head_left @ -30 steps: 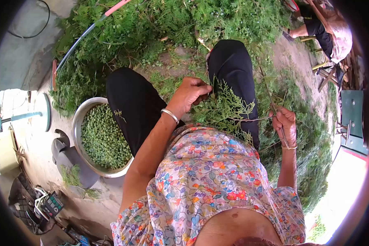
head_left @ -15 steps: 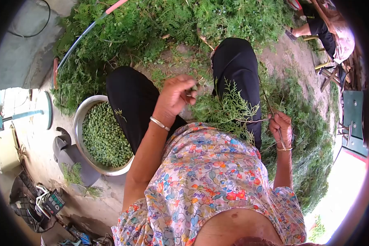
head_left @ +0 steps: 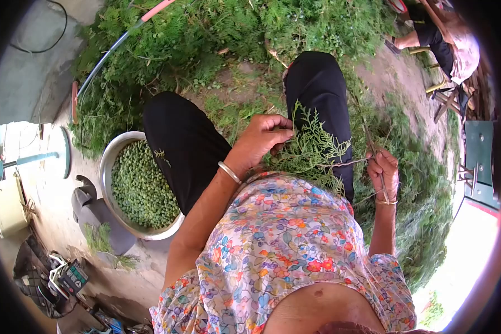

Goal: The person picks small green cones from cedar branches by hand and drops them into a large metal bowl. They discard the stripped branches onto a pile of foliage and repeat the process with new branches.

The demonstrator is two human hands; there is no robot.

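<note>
My right hand (head_left: 383, 170) is closed around the woody stem of a cypress-like evergreen branch (head_left: 324, 146), whose flat green sprays reach left across my lap. At the left tips of those sprays is my left hand (head_left: 264, 139), thumb and fingers drawn together in a pinch. What lies between its fingertips is too small to make out. Beside my left knee stands a wide metal basin (head_left: 107, 167) holding a heap of small green cones (head_left: 145, 186).
Cut evergreen branches (head_left: 206, 33) are piled in front and more lie at my right (head_left: 417, 211). A pole with a pink grip (head_left: 114, 47) rests on the left. Another person (head_left: 448, 42) sits at the upper right. A grey seat-like object (head_left: 107, 225) lies beside the basin.
My left hand has moved right and slightly down, from between my knees to the branch's tips. Small green pieces seen in its fingers before are now hidden. My right hand stays on the stem.
</note>
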